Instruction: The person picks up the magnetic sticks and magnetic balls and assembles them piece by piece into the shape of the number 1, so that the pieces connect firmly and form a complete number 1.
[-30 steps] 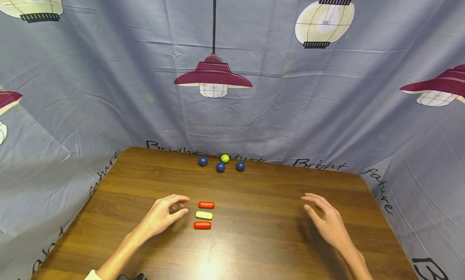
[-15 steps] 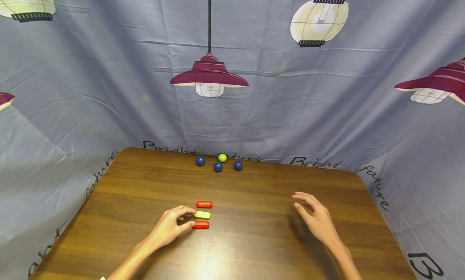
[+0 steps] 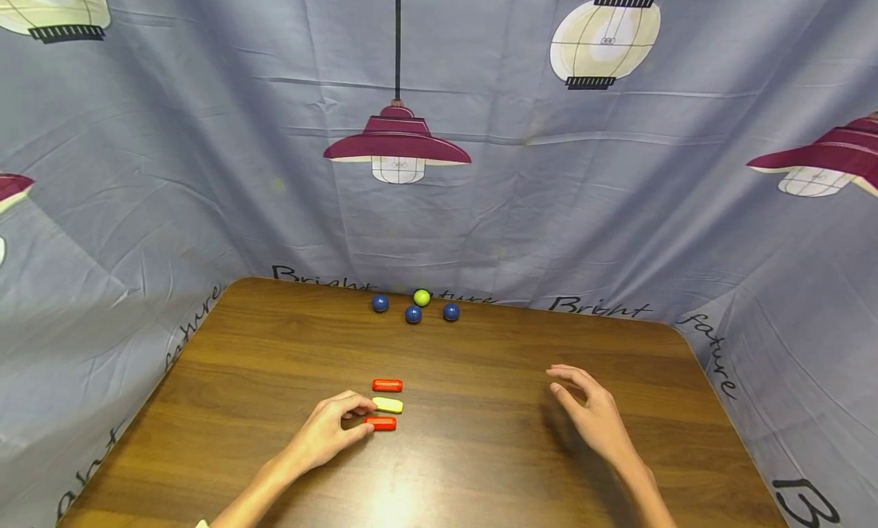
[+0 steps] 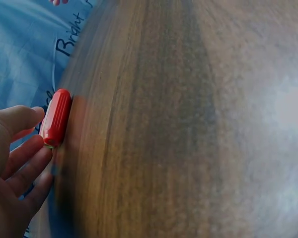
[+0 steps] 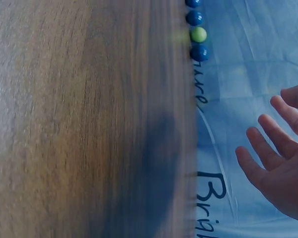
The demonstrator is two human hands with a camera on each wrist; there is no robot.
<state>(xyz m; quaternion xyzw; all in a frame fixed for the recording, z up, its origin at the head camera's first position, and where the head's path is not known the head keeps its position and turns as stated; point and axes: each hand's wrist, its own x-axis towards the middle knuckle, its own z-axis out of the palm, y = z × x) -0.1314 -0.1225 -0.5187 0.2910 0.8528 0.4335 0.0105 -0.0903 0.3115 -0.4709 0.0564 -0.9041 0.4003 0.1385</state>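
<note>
Two red ridged, rounded-end oblong pieces and a yellow oblong piece (image 3: 388, 405) lie stacked in a short column on the wooden table. The upper red piece (image 3: 387, 385) is untouched. My left hand (image 3: 332, 429) reaches their left ends, fingers bent and apart from the thumb. Its index fingertip meets the yellow piece, and the thumb tip overlaps the left end of the lower red piece (image 3: 384, 423); whether it presses there I cannot tell. In the left wrist view a red piece (image 4: 57, 118) shows beside the fingertips. My right hand (image 3: 593, 415) hovers over the right side, holding nothing, fingers loosely spread.
At the table's back edge sit several balls: a yellow-green ball (image 3: 421, 298) with a left blue ball (image 3: 380, 304), a middle blue ball (image 3: 413, 315) and a right blue ball (image 3: 450, 312). A grey-blue curtain (image 3: 274, 208) printed with lamps surrounds the wooden table (image 3: 480, 452).
My left hand has moved right and toward me, up to the oblong pieces. The yellow piece has shifted slightly right. My right hand has drifted a little left.
</note>
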